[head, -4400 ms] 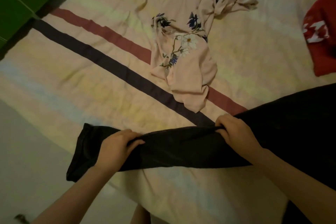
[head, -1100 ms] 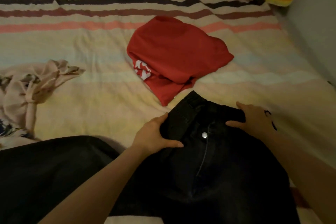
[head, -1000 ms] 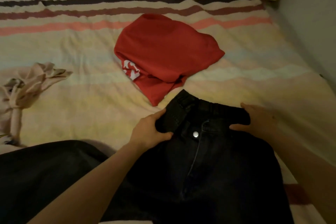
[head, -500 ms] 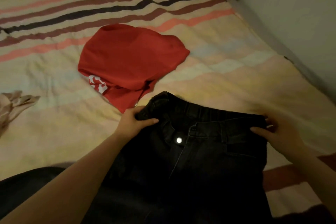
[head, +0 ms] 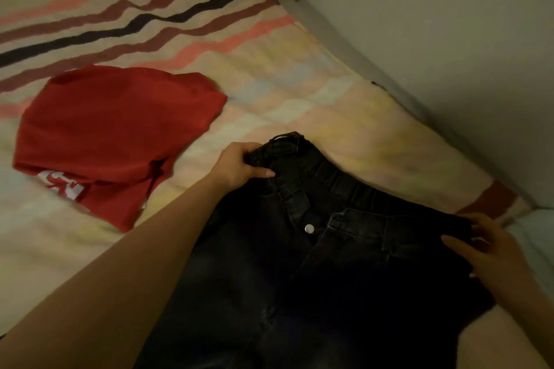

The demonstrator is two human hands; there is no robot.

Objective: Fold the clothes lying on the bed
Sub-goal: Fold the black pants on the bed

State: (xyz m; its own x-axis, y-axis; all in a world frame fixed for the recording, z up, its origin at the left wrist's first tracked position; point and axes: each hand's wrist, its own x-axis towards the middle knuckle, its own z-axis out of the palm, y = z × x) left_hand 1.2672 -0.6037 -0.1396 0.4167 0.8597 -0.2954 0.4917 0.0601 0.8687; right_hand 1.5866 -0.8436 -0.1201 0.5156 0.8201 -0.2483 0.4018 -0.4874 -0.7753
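Hands have slid apart: left hand [head: 239, 163] and right hand [head: 491, 249] each grip a waistband corner of the jeans [head: 299, 278], spread flat for folding.

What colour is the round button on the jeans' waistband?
Silver, shiny against the black denim jeans; the round metal button shows best in the head view.

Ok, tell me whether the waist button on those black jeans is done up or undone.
Undone. On the black jeans the metal button sits bare on one flap, and the other waistband edge lies apart from it, so the fly gapes open.
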